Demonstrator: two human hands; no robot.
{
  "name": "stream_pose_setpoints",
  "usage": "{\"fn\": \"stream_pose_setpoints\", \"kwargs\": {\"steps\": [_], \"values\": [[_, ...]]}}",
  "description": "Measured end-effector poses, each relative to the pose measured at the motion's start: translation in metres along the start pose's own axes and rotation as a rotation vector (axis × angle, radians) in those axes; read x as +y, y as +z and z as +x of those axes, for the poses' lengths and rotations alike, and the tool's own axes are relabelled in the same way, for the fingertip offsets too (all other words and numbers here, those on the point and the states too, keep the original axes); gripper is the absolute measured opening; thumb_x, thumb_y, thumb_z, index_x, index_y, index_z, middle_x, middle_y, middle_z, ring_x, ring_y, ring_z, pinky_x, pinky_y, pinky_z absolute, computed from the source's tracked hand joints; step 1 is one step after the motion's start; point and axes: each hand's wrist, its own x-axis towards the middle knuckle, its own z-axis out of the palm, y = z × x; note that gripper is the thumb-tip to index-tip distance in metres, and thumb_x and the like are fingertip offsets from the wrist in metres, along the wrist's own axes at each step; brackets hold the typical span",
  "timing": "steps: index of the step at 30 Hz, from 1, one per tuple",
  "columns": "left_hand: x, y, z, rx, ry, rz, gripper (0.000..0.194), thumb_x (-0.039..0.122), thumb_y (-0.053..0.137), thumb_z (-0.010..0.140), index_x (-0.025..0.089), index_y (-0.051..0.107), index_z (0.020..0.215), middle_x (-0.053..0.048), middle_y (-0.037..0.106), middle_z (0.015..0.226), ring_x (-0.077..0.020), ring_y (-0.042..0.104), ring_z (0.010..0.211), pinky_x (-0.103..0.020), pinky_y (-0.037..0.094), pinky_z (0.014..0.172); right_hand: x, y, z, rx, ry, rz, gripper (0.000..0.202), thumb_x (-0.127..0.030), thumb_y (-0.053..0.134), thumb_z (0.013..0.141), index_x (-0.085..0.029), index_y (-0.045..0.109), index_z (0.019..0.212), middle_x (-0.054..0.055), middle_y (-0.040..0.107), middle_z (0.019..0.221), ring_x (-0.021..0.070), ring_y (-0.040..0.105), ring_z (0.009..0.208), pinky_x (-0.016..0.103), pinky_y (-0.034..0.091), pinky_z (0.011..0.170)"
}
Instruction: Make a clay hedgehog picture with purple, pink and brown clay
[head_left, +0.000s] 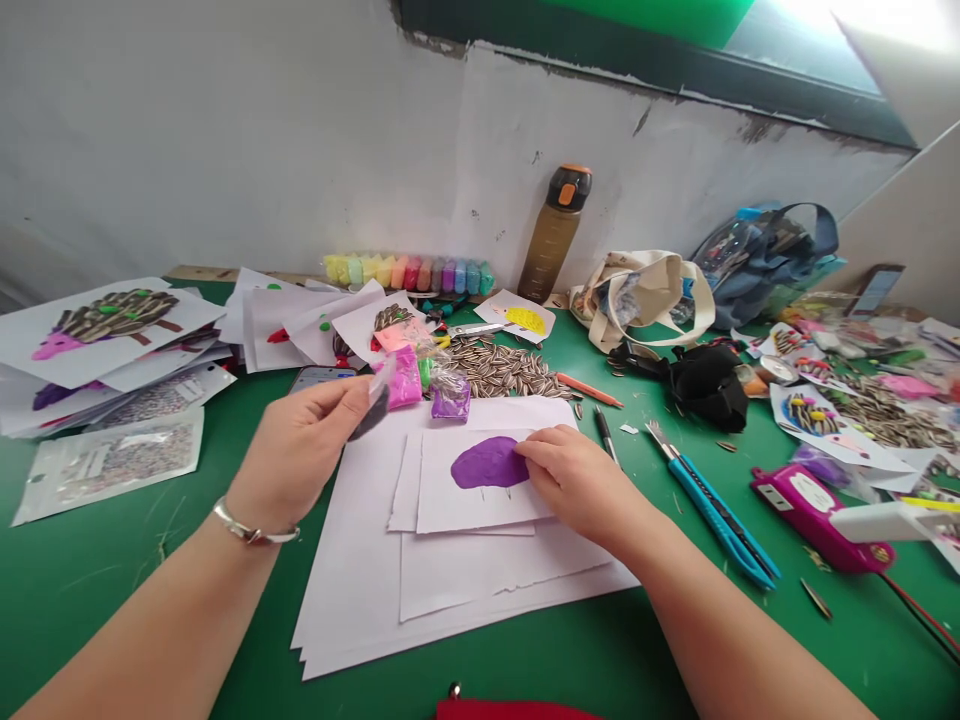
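Note:
My left hand [310, 437] pinches a small clear plastic packet [379, 395] with something dark inside, held above the left side of the paper stack. The fingers of my right hand [571, 477] are bent together, their tips at the right edge of a flat purple clay [486, 463] oval. That clay is stuck on a small white paper card [450, 512], with short pencil lines drawn below it. Under the card lie more white sheets [352, 600]. Just beyond them are a pink clay packet [405, 377] and a purple clay packet [451, 402].
Striped sunflower seeds [499, 368] are heaped behind the paper. A blue utility knife [724, 520], a black pen [606, 435] and a magenta glue gun [821, 518] lie to the right. Finished hedgehog pictures [112, 325] are piled at left. A bottle [555, 235] stands by the wall.

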Motion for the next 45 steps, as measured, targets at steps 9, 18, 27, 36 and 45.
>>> {"fn": "stream_pose_setpoints", "kwargs": {"steps": [9, 18, 27, 36, 45], "values": [[0.001, 0.027, -0.009, -0.19, -0.034, 0.102, 0.047, 0.059, 0.05, 0.086, 0.018, 0.072, 0.087, -0.005, 0.072, 0.091, -0.0257, 0.065, 0.086, -0.032, 0.053, 0.071, -0.001, 0.0, 0.001, 0.07, 0.065, 0.01, 0.026, -0.015, 0.045, 0.092, -0.022, 0.07, 0.095, 0.005, 0.067, 0.09, 0.0185, 0.06, 0.086, 0.028, 0.045, 0.077], [-0.024, 0.032, -0.004, -0.14, 0.647, 0.737, 0.035, 0.035, 0.042, 0.095, 0.015, 0.069, 0.1, -0.013, 0.07, 0.107, -0.0278, 0.063, 0.103, -0.045, 0.048, 0.095, -0.001, 0.003, 0.0, 0.085, 0.061, 0.04, 0.027, -0.017, 0.043, 0.093, -0.022, 0.069, 0.097, 0.006, 0.067, 0.094, 0.0197, 0.06, 0.089, 0.03, 0.045, 0.078], [-0.022, 0.035, -0.009, -0.101, 0.743, 0.731, 0.03, 0.029, 0.045, 0.096, 0.012, 0.069, 0.094, -0.013, 0.07, 0.103, -0.0295, 0.062, 0.103, -0.048, 0.048, 0.096, -0.032, -0.034, 0.043, 0.076, 0.008, -0.062, 0.026, -0.019, 0.045, 0.088, -0.022, 0.067, 0.077, 0.004, 0.062, 0.074, 0.018, 0.054, 0.074, 0.029, 0.039, 0.07], [-0.015, 0.042, -0.021, -0.056, 0.845, 0.584, 0.027, 0.02, 0.043, 0.095, 0.014, 0.069, 0.087, -0.01, 0.071, 0.092, -0.0246, 0.065, 0.092, -0.043, 0.053, 0.088, -0.048, -0.014, 0.181, 0.033, 0.268, -0.01, 0.026, -0.032, 0.046, 0.083, -0.019, 0.063, 0.069, 0.005, 0.063, 0.073, 0.019, 0.054, 0.071, 0.029, 0.035, 0.062], [-0.023, 0.045, -0.019, -0.088, 0.802, 0.58, 0.028, 0.019, 0.042, 0.095, 0.015, 0.067, 0.085, -0.01, 0.068, 0.084, -0.0241, 0.064, 0.087, -0.042, 0.054, 0.083, -0.045, 0.026, 0.229, 0.111, 0.388, 0.023, 0.034, -0.046, 0.054, 0.08, -0.017, 0.067, 0.094, 0.017, 0.064, 0.11, 0.038, 0.05, 0.111, 0.053, 0.036, 0.091]]}}
